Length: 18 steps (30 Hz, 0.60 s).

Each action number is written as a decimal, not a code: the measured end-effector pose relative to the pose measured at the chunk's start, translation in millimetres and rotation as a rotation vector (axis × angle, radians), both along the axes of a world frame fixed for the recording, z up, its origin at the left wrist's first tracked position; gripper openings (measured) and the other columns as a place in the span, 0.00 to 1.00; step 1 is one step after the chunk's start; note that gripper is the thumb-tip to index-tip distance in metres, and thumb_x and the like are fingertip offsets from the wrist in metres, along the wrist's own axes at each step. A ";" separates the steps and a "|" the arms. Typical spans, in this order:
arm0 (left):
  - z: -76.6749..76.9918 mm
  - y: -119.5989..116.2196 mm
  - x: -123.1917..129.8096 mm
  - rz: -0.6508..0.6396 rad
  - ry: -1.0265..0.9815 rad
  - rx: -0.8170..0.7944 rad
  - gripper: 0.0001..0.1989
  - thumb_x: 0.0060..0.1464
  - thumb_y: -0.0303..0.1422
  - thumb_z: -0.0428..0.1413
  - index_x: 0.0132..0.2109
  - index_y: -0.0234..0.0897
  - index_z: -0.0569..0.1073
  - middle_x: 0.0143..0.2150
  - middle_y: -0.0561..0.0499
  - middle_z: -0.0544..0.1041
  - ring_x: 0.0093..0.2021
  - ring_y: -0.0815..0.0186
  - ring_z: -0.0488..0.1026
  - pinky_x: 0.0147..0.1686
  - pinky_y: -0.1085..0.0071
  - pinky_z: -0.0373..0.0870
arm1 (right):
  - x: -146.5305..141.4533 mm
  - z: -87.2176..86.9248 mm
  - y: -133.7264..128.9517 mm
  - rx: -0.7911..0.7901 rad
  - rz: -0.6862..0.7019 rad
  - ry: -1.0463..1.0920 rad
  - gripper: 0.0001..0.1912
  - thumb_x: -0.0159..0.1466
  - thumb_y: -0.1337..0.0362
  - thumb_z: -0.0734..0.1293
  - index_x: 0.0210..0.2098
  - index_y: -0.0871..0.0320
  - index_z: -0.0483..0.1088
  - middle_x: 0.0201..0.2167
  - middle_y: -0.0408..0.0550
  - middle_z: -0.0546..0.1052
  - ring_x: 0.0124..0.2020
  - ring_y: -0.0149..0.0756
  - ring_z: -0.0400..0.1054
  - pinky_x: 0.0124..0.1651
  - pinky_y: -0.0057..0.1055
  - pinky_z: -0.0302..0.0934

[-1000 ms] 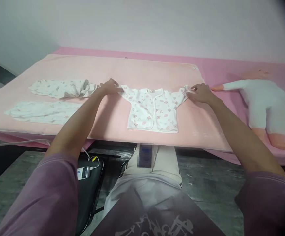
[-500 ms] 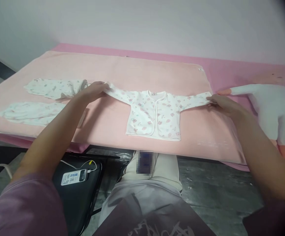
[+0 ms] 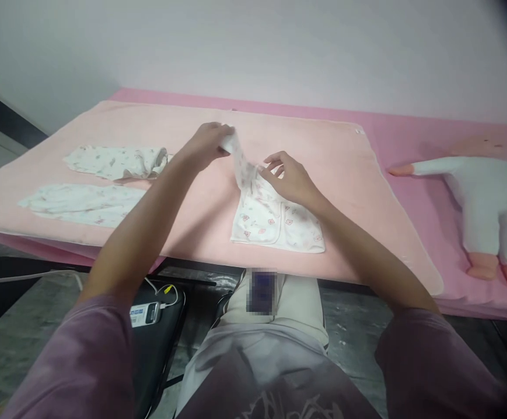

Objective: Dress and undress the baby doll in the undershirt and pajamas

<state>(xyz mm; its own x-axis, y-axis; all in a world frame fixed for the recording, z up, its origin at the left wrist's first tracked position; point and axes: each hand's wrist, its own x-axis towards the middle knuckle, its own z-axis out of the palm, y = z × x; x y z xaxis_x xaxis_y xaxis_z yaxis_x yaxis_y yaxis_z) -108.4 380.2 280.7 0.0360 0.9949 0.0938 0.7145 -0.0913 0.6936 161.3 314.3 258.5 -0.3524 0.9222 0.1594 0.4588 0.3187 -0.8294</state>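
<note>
The little shirt looked only part folded to me: body spread on the pink blanket, one sleeve raised, pinched by the left hand. The right hand curved loosely over the shoulder, its grip unclear.

A white doll with orange feet lies on pink covering at the frame's right. Lower left, a power bank with a white cable plugged in rests on a black chair. A pale wall spans the top.
</note>
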 end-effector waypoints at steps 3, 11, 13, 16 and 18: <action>16.0 -16.4 48.1 -0.223 -0.196 -0.001 0.34 0.75 0.63 0.46 0.59 0.38 0.74 0.54 0.39 0.79 0.58 0.49 0.80 0.57 0.52 0.77 | 2.3 2.8 -10.2 -0.034 0.008 0.023 0.36 0.66 0.27 0.73 0.60 0.44 0.69 0.58 0.51 0.78 0.59 0.57 0.74 0.60 0.55 0.72; -32.0 -31.5 55.9 -0.171 0.044 0.030 0.35 0.68 0.66 0.52 0.57 0.40 0.75 0.57 0.36 0.83 0.60 0.44 0.78 0.59 0.50 0.74 | 70.6 -21.7 16.7 -0.043 -0.214 -0.270 0.23 0.68 0.37 0.72 0.39 0.50 0.71 0.40 0.52 0.81 0.46 0.55 0.76 0.49 0.49 0.70; -53.7 -25.8 46.4 -0.099 0.141 -0.093 0.35 0.60 0.66 0.60 0.55 0.40 0.76 0.52 0.34 0.84 0.58 0.39 0.78 0.55 0.47 0.73 | 88.2 -37.7 19.8 -0.025 -0.267 -0.390 0.22 0.64 0.40 0.75 0.39 0.50 0.71 0.39 0.53 0.82 0.45 0.55 0.76 0.51 0.50 0.70; -70.2 -15.1 42.9 -0.108 0.188 -0.223 0.29 0.54 0.63 0.66 0.45 0.42 0.77 0.42 0.38 0.82 0.51 0.39 0.80 0.49 0.48 0.72 | 103.9 -54.5 25.0 -0.049 -0.350 -0.429 0.27 0.59 0.41 0.79 0.45 0.52 0.71 0.46 0.56 0.83 0.50 0.57 0.77 0.55 0.52 0.71; -70.0 -6.7 46.7 -0.154 0.212 -0.279 0.26 0.52 0.61 0.67 0.37 0.43 0.76 0.35 0.42 0.78 0.45 0.42 0.81 0.46 0.49 0.72 | 105.3 -56.1 31.1 -0.115 -0.344 -0.419 0.30 0.56 0.41 0.81 0.46 0.53 0.71 0.49 0.58 0.83 0.52 0.58 0.77 0.56 0.51 0.71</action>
